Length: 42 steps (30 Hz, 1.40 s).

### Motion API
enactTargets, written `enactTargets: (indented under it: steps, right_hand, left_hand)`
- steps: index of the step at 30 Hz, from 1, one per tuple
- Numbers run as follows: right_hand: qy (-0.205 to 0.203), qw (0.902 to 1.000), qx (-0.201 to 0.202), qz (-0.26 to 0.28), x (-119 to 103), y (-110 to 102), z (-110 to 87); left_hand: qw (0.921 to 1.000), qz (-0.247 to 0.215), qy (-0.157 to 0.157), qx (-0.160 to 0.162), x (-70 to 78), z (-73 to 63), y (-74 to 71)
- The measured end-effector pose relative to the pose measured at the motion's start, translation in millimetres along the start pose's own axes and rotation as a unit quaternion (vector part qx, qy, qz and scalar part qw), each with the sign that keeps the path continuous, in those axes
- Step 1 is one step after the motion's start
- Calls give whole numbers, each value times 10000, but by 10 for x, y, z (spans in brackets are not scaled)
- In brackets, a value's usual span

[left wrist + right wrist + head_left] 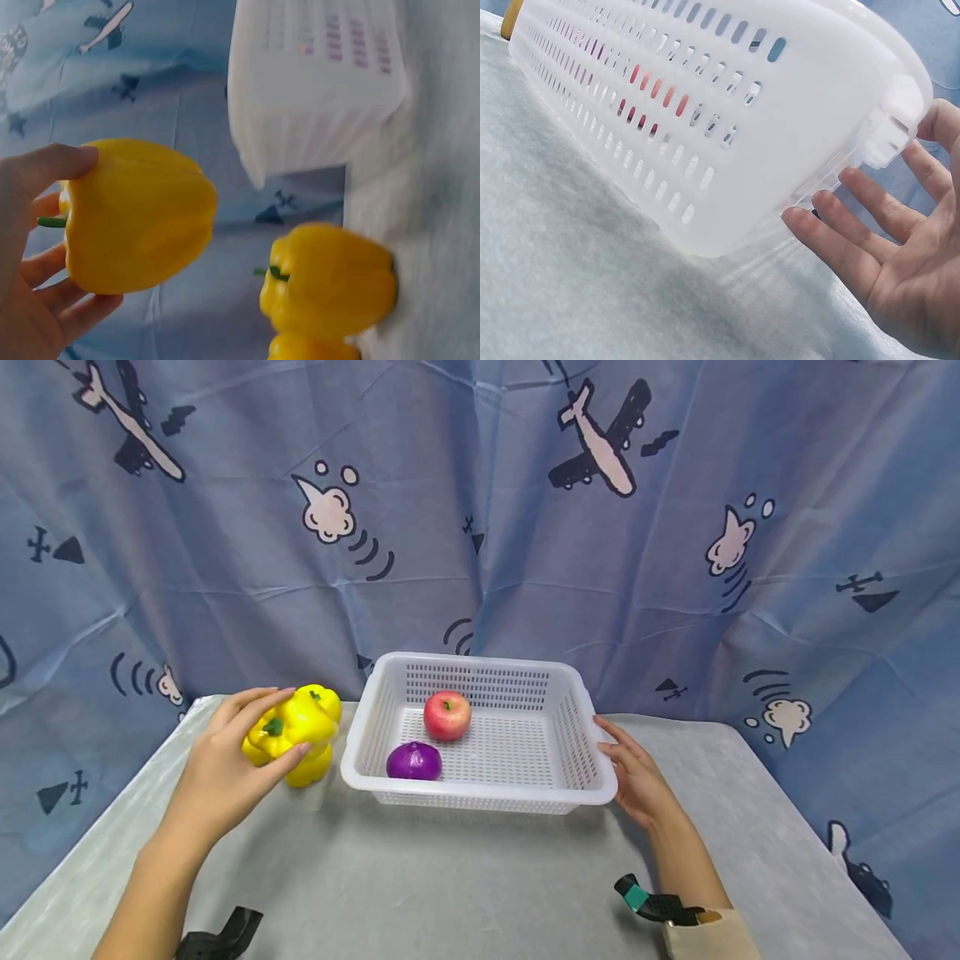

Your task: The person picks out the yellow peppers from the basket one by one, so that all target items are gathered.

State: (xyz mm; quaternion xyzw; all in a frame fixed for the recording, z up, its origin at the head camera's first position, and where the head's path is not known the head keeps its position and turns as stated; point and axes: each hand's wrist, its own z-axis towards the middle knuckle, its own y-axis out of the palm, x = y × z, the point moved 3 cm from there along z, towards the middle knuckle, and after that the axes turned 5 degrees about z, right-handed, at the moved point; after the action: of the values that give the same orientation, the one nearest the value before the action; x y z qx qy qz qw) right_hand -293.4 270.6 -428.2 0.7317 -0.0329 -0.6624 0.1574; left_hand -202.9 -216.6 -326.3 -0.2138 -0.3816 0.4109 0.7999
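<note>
My left hand (228, 752) holds a yellow bell pepper (139, 217) with a green stem, thumb on one side and fingers on the other. In the left wrist view this pepper is raised off the table, left of the basket. Another yellow bell pepper (330, 281) stands on the table beyond it, with part of a further one at the frame's bottom edge. My right hand (637, 781) is at the right end of a white plastic basket (480, 791). Its fairly straight fingertips (829, 202) rest against the end wall below the rim.
Inside the basket lie a red apple (447, 716) and a purple onion (414, 762). A pale grey cloth covers the table (420, 885). Behind it hangs a blue curtain (420, 602) with printed airplanes. Dark straps (660, 907) are at both wrists.
</note>
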Motion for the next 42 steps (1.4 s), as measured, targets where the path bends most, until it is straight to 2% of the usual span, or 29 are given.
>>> enactTargets:
  steps: [6, 11, 15, 21, 29, 37, 42]
  right_hand:
    - [-41, 10000, -30, 15, -5, 8, 6]
    - [59, 10000, 29, -28, -5, 26, 18]
    - [96, 9999, 79, -5, 3, 29, 17]
    - [69, 9999, 35, 67, 14, 28, 10]
    - [-91, 9998, -85, 142, -5, -23, -25]
    - [-97, 9997, -147, 196, -10, -3, -7]
    - [-30, 9998, -80, 183, 2, 1, -1]
  left_hand:
    - [9976, 446, -528, -66, -218, 0, -221]
    - [9907, 897, -1025, -21, -408, -28, -408]
    - [9838, 1229, -1304, 29, -497, -39, -474]
    - [9787, 1354, -1518, -266, -603, -45, -446]
    - [9781, 1262, -1494, -713, -701, -29, -351]
    - [9620, 1471, -1678, -1575, -843, -68, -272]
    - [9570, 1481, -1655, -1867, -892, -76, -220]
